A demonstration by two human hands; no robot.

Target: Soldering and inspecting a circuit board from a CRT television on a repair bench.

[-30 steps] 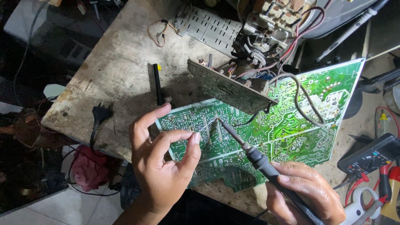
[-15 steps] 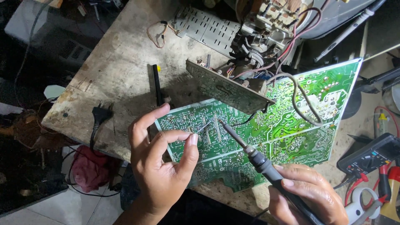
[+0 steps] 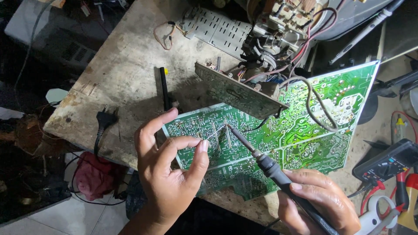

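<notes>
- Green circuit board (image 3: 305, 130) lies flat on the worn grey workbench (image 3: 126, 69), solder side up, its long axis running from the person's near left up toward the far right
- 1 soldering iron (image 3: 261, 159) is gripped in the right hand (image 3: 318, 204), fingers curled tight round the black handle; its shaft slants up and to the left, and the tip meets the board near the left end
- Left hand (image 3: 170, 174) hovers over the board's near-left corner, thumb and forefinger pinched on 1 thin strand of solder wire (image 3: 212, 135) that points right, toward the iron's tip; the other fingers are loosely spread
- Both hands converge on the same spot, the left one nearer to it, the right further back along the iron
- 1 smaller dark board (image 3: 239, 91) stands tilted on edge just behind, wired to the green one
- 1 black plug (image 3: 104, 119) lies near the table's left edge; 1 meter (image 3: 387, 163) sits at the far right, well apart
</notes>
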